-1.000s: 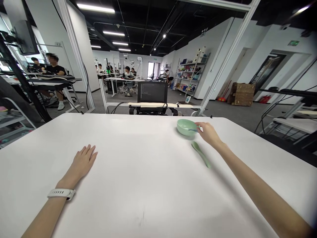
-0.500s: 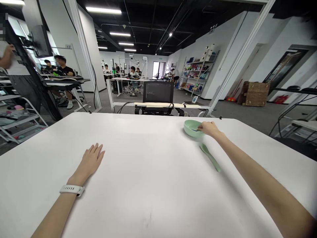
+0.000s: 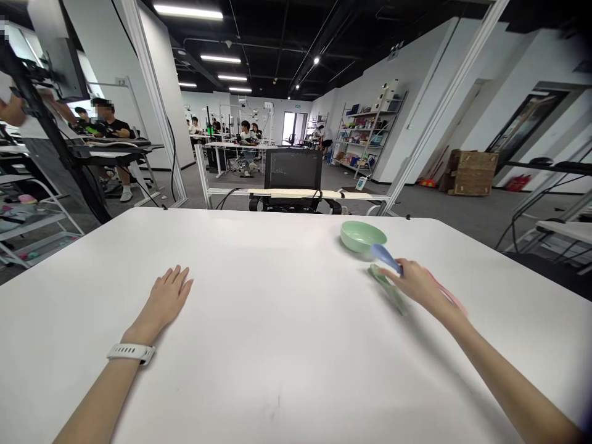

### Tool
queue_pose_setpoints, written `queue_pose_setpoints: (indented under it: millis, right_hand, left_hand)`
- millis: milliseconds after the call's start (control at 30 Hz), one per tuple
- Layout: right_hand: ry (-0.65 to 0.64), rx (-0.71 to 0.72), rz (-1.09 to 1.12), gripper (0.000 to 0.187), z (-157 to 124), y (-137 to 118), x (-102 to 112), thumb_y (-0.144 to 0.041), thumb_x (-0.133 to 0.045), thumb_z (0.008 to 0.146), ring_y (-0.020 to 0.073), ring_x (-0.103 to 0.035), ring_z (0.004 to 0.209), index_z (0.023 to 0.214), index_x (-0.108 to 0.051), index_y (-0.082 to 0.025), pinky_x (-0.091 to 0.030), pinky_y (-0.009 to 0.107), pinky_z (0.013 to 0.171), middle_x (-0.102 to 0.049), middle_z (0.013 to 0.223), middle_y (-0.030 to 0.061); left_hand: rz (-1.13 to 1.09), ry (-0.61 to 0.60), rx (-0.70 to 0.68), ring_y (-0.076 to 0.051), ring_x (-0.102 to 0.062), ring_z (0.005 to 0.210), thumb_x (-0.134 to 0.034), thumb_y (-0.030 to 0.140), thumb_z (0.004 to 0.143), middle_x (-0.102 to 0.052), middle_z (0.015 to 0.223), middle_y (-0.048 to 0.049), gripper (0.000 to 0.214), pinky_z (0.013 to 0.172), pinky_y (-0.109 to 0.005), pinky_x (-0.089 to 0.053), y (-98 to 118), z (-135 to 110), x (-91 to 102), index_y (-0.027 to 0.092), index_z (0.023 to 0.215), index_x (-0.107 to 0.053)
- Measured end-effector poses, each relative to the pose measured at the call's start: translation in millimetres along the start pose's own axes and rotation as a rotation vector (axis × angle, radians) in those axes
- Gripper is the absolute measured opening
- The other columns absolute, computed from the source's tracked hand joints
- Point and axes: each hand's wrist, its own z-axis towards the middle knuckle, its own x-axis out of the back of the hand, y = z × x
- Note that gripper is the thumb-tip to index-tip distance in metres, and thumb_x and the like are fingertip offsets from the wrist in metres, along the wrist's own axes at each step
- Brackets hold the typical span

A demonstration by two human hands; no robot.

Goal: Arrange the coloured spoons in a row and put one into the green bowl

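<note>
While the left hand (image 3: 164, 298) lies flat, fingers (image 3: 178, 279) spread, a blue spoon (image 3: 385, 257) is pinched in the right hand (image 3: 419, 287). Green spoon (image 3: 387, 287) and green bowl (image 3: 363, 237) are nearby.

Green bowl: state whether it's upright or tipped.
Upright: the green bowl sits on its base on the white table, with its rim facing up and its inside showing.

Open-plan workroom: white walls (image 3: 439, 80), grey floor (image 3: 416, 225)

Strip lights (image 3: 187, 12) are shining from a black ceiling (image 3: 277, 31); metal shelving (image 3: 370, 139) is standing along the right wall, a wooden crate (image 3: 469, 172) is sitting beyond it, a dark monitor (image 3: 293, 168) is standing ahead, and far desks (image 3: 231, 145) are lining the room.
</note>
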Motion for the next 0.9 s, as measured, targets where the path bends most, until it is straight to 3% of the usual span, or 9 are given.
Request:
queue_pose_setpoints:
  millis: [100,333,500,633,900]
  right_hand:
    - [-0.147,-0.135,0.056,0.029,-28.3,-4.6,-5.2,-0.05,-0.068,0.089,0.0321,-0.07,0.074,0.088,-0.066,-0.021,-0.051,0.039,0.067,-0.073,0.084,0.016]
    - [-0.204,-0.302,0.245,0.018,-47.8,-39.2,5.2,-0.037,-0.062,0.091,0.0267,-0.066,0.067,0.078,-0.056,-0.026,-0.044,0.035,0.06,-0.072,0.074,0.01]
    - [-0.231,-0.218,0.369,0.019,-61.6,-86.5,3.8,-0.033,-0.064,0.092,0.0211,-0.061,0.064,0.079,-0.051,-0.027,-0.039,0.03,0.058,-0.07,0.074,0.0057]
    - [-0.285,-0.149,0.346,0.022,-66.6,-119.1,-1.4,-0.029,-0.063,0.093,0.0206,-0.062,0.069,0.076,-0.049,-0.026,-0.039,0.03,0.06,-0.07,0.077,0.0066]
    - [-0.323,-0.112,0.218,0.012,-67.4,-133.0,-2.7,-0.026,-0.057,0.097,0.0238,-0.068,0.081,0.085,-0.056,-0.024,-0.042,0.03,0.066,-0.073,0.091,0.0103]
  left_hand:
    - [0.005,0.02,-0.003,-0.038,-0.045,0.16,-0.024,0.047,0.105,-0.052,0.169,-0.0208,0.072,0.127,-0.061,-0.038,-1.0,0.4,-0.7,0.011,0.159,-0.055]
    - [0.02,-0.018,0.006,-0.038,-0.045,0.16,-0.024,0.047,0.105,-0.05,0.171,-0.0212,0.072,0.129,-0.059,-0.036,-1.4,3.5,0.4,0.009,0.16,-0.053]
    - [0.021,-0.029,0.013,-0.037,-0.042,0.162,-0.021,0.048,0.106,-0.048,0.172,-0.0208,0.074,0.131,-0.057,-0.033,-2.2,4.6,-1.5,0.008,0.16,-0.052]
    - [0.027,-0.031,0.015,-0.037,-0.043,0.161,-0.021,0.047,0.105,-0.048,0.172,-0.0214,0.075,0.13,-0.056,-0.034,-1.5,5.0,-0.5,0.008,0.16,-0.053]
    - [0.027,-0.011,0.003,-0.036,-0.047,0.158,-0.024,0.047,0.104,-0.054,0.168,-0.0195,0.072,0.127,-0.056,-0.037,-1.4,4.9,0.9,0.012,0.157,-0.056]
